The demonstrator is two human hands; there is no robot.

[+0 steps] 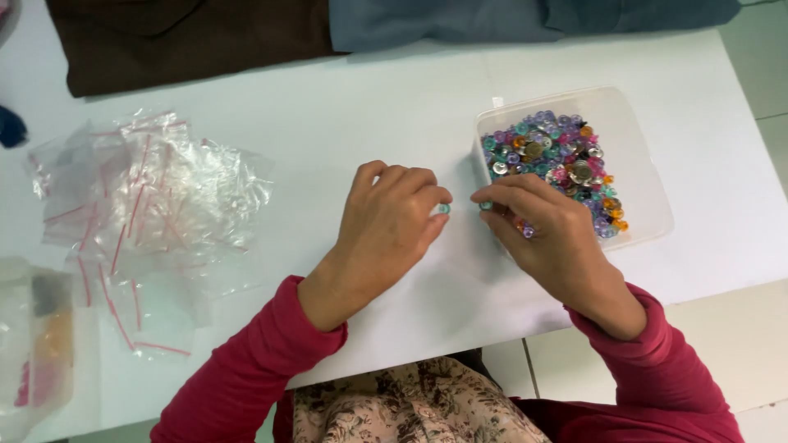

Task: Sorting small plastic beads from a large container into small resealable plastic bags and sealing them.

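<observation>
Beside the clear tub (648,164), 2 tiny teal beads, apparently round: left hand (386,230) pinching one (444,209), right hand (546,234) the other (486,205).

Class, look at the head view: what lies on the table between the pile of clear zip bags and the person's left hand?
Nothing: in the head view, bare white table separates the zip bags from the left hand.

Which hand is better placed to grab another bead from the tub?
Probably the right hand: it lies against the clear tub of beads. The left hand sits further left, pinching a small teal bead.
</observation>
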